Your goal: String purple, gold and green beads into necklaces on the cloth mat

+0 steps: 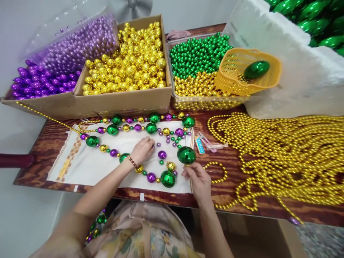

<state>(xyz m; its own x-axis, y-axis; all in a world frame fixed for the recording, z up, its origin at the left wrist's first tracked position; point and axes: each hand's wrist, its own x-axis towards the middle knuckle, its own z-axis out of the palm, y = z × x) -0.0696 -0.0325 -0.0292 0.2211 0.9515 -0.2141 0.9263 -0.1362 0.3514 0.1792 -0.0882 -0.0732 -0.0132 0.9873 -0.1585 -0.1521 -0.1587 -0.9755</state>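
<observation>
My left hand [143, 150] is over the white cloth [88, 161], its fingers pinched together with a small purple bead [153, 146] at the tips. Loose beside it on the cloth are a larger purple bead [162, 154] and a small green bead [161, 162]. At the cloth's right edge my right hand [198, 177] pinches the bead string just under a big green bead [186, 155]; the exact grip is partly hidden. A beaded garland [113, 153] of green, purple and gold loops across the cloth, passing under my left wrist.
Behind the cloth stand a cardboard box of gold balls [122, 102], a clear bin [208, 102] of green and gold beads, and a yellow basket [228, 80]. Gold bead strands [282, 161] cover the table's right side. Snips [205, 141] and a small blue box [199, 145] lie between.
</observation>
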